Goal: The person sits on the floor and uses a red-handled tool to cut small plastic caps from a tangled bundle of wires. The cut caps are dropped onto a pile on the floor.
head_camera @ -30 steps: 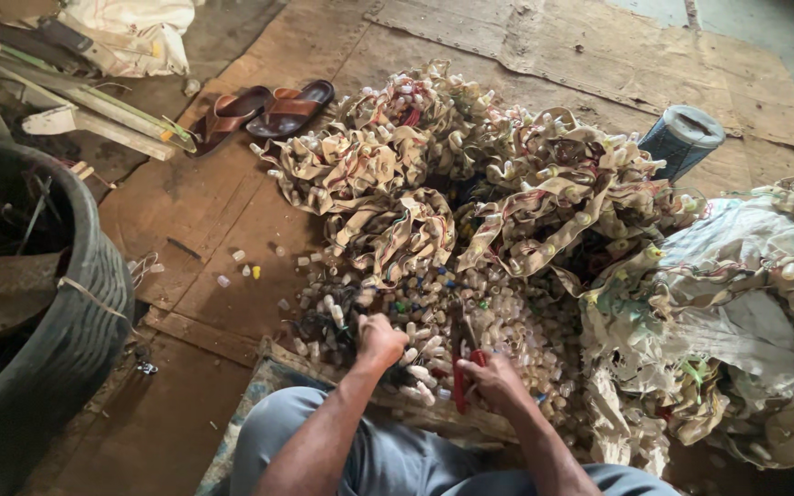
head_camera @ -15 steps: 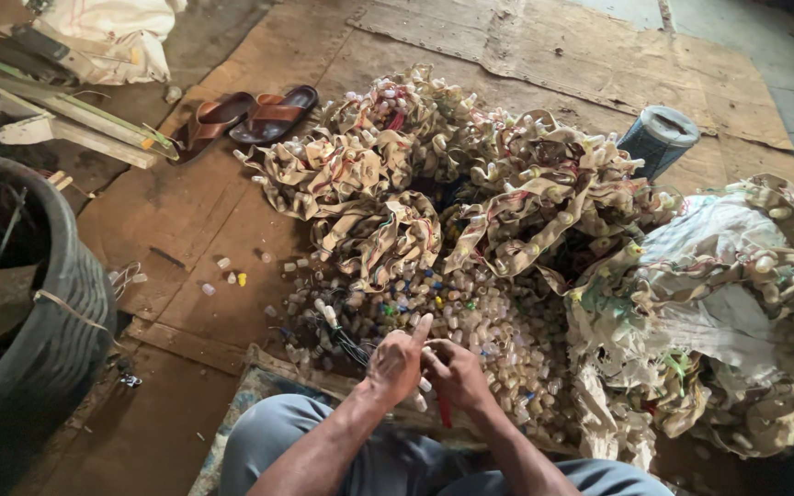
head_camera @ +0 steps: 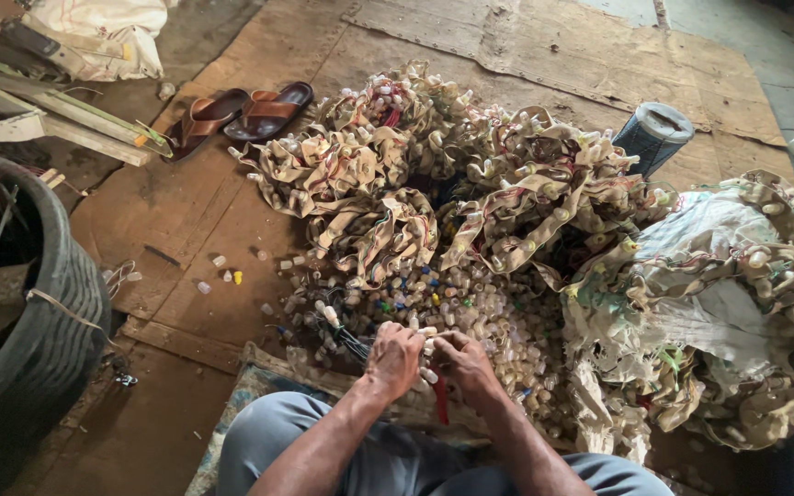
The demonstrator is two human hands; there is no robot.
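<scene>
My left hand (head_camera: 395,356) and right hand (head_camera: 464,363) meet over a heap of small plastic caps (head_camera: 470,321) on the floor, both grips closed on a pale cap (head_camera: 427,347); a red tool (head_camera: 439,404) hangs below, tangled strips (head_camera: 470,184) beyond.

Both hands meet over the cap pile (head_camera: 470,321): left hand (head_camera: 395,358) and right hand (head_camera: 464,363) pinch a small white piece (head_camera: 427,344) together, red-handled tool (head_camera: 440,404) under the right. Sandals (head_camera: 241,112) lie top left, tyre (head_camera: 43,340) at far left.
</scene>
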